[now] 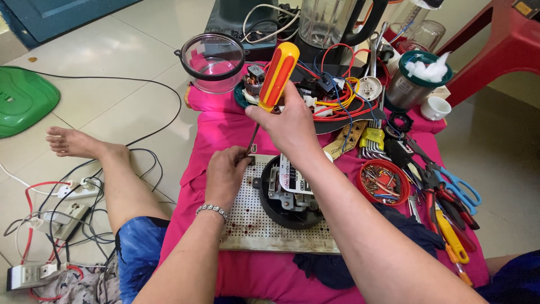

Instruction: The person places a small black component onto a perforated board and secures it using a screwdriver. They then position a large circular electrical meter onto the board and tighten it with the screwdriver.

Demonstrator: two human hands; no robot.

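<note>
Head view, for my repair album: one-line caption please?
Right hand drives a red-and-yellow-handled screwdriver beside a round black motor housing; left hand steadies its tip.

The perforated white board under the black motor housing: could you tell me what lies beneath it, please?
The perforated white board rests on a pink cloth, with a dark blue cloth at its near edge. Whatever is below the pink cloth is covered. The left hand rests on the board.

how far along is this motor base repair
Done: the black motor base lies opened on the perforated board. In hand: the right hand drives the red-and-yellow screwdriver down beside the left hand. Left: a loose motor and wiring sit apart behind.
</note>
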